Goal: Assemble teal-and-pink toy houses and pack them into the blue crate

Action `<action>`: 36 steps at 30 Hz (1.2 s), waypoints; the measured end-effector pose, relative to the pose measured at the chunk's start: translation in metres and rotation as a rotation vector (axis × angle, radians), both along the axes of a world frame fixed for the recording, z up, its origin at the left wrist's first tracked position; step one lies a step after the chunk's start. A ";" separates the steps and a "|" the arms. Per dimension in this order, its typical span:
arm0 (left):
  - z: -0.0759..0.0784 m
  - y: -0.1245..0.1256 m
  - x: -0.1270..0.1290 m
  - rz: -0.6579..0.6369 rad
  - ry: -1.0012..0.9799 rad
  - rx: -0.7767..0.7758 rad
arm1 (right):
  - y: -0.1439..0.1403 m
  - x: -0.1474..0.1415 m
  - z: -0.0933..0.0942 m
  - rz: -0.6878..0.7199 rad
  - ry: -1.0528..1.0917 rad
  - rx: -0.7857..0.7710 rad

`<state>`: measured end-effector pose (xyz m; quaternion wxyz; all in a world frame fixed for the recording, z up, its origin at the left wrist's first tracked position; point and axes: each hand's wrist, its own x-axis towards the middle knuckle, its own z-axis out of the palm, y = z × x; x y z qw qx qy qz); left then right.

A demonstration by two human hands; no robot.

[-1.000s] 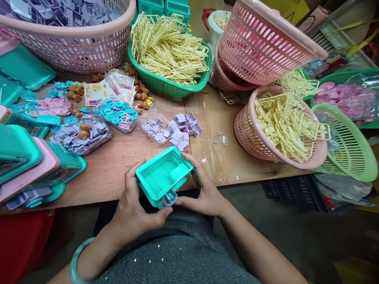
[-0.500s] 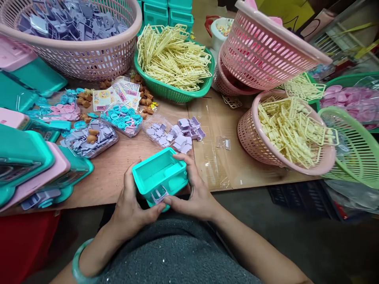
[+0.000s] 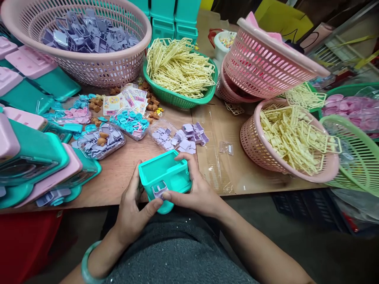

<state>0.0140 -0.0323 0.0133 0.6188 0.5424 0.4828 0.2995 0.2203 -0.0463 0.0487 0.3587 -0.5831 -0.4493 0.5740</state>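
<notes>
Close by table-edge [image 3: 91, 202]: teal box [image 3: 167, 174]

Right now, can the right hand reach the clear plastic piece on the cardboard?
Probably yes: only cardboard seems between the right hand and the clear plastic piece, though that hand holds the turquoise container.

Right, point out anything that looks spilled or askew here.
Loose lilac pieces lie beside a clear tray of similar ones, perhaps spilled or set out on purpose. The upper pink basket looks tilted over the basket beneath, rather than level.
</notes>
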 end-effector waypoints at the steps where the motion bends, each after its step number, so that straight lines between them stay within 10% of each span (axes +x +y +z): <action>1: -0.003 -0.001 -0.001 -0.002 0.015 0.026 | 0.000 0.000 -0.001 0.006 0.014 -0.002; 9: -0.016 -0.008 -0.003 -0.007 0.043 0.161 | -0.006 0.010 -0.009 0.042 -0.270 0.317; 17: -0.032 -0.008 -0.013 -0.078 0.053 0.319 | 0.008 0.023 0.028 0.522 -0.555 0.575; 28: -0.035 -0.010 -0.014 -0.057 0.041 0.260 | 0.012 0.024 0.020 0.551 -0.478 0.601; 36: -0.034 -0.007 -0.009 -0.159 0.151 0.616 | -0.017 0.027 -0.009 0.438 -0.574 0.741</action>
